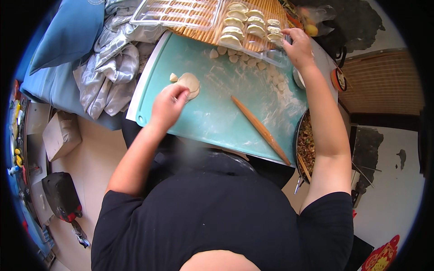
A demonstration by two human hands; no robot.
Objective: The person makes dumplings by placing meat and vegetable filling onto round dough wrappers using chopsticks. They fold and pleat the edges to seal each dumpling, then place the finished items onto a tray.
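My left hand [168,107] is closed, its thumb and fingers pinching the near edge of a round dumpling wrapper [190,81] that overlaps another on the green board. A small piece of dough [173,77] lies just beside these wrappers. At the far right my right hand [299,49] reaches over a clear plastic tray [273,58]. Its thumb and fingertips are round the end of a dumpling [274,38] in the tray's right column. Several more folded dumplings [233,30] sit in the other columns.
Floury dough pieces [244,57] lie along the far side of the green board [208,122]. A wooden rolling pin [261,129] slants across its right part. At the right edge stands a pan of chopped filling [305,142] with chopsticks. A clear divided tray [181,13] lies far left.
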